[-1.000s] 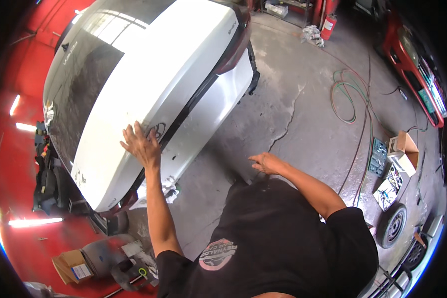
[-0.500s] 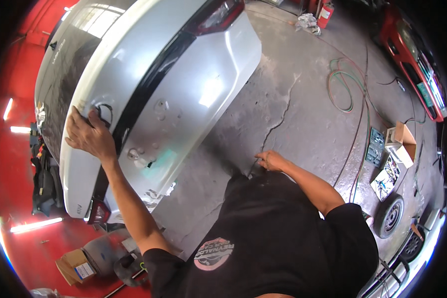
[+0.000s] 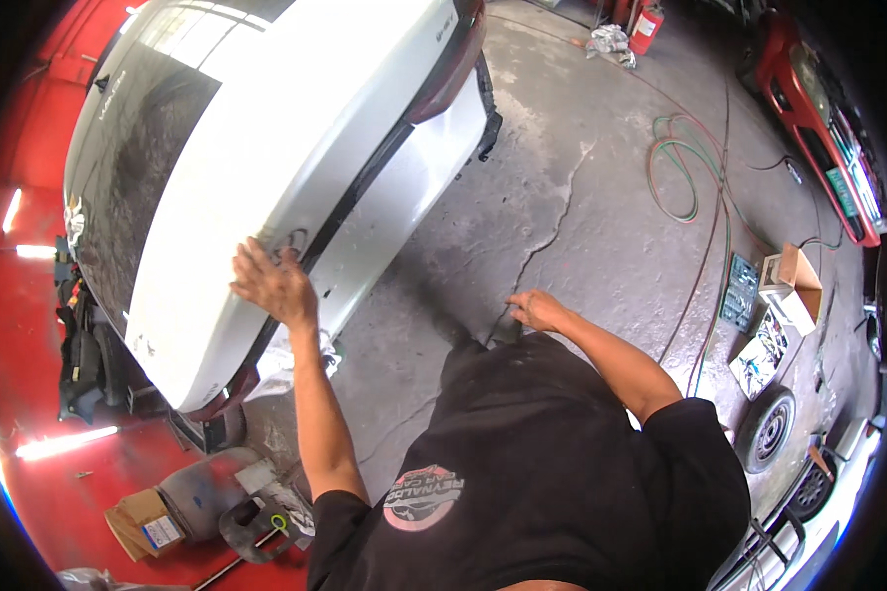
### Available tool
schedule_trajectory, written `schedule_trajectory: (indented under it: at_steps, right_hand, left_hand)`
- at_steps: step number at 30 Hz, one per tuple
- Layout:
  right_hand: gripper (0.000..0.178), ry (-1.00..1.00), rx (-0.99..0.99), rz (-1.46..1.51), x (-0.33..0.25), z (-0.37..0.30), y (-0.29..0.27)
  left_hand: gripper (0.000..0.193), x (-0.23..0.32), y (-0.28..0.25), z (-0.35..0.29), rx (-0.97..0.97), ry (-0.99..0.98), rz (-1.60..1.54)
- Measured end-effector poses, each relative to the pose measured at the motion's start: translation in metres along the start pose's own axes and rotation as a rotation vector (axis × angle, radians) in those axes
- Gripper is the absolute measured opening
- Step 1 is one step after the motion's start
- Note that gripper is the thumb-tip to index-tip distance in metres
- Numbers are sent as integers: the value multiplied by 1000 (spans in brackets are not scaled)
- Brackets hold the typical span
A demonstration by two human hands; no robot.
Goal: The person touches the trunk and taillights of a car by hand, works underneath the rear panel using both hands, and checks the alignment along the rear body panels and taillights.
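My left hand (image 3: 278,286) lies with fingers spread on the rear edge of a white car's trunk lid (image 3: 266,148), beside the round emblem (image 3: 294,240). The lid is down at the car's rear, with a dark trim strip and a red tail light (image 3: 448,74) along its edge. My right hand (image 3: 539,309) hangs near my waist, apart from the car. Its fingers are curled together, and whatever they hold, if anything, cannot be made out.
Red and green hoses (image 3: 675,177) coil on the cracked grey floor. At right are a tool set case (image 3: 739,293), a cardboard box (image 3: 793,291) and a wheel (image 3: 769,429). A grey cylindrical tank (image 3: 207,490) lies at lower left. A red car (image 3: 808,113) stands far right.
The trunk lid has swung down, with my left hand on it moving right and slightly lower in view. My right hand has barely moved.
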State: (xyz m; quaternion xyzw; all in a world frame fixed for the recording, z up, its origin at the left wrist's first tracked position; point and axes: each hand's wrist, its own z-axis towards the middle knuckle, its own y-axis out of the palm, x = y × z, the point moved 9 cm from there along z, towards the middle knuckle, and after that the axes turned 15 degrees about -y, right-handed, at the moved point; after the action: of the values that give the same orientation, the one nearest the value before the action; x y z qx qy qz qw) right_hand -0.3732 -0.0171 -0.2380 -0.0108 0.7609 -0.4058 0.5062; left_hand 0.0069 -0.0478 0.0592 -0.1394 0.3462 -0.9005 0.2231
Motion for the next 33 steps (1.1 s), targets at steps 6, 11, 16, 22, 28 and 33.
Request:
schedule_trajectory:
  at_steps: [6,11,16,22,28,33]
  right_hand:
    - [40,-1,59,30,3,-4,-8]
    - [39,8,27,-27,5,-8,-4]
    - [39,35,109,42,39,-22,15]
    - [38,321,86,156,138,-92,54]
    - [34,766,92,362,214,-232,90]
    - [33,665,33,386,217,-200,89]
  left_hand:
    - [67,6,5,-14,-97,-13,-18]
    - [66,3,5,-16,-139,11,-4]
    - [59,23,-12,-34,-196,23,-178]
    - [48,21,36,-252,-1249,-114,-515]
    - [52,-117,79,-523,-1681,-590,-373]
    - [48,-185,70,-609,-1692,-670,-145]
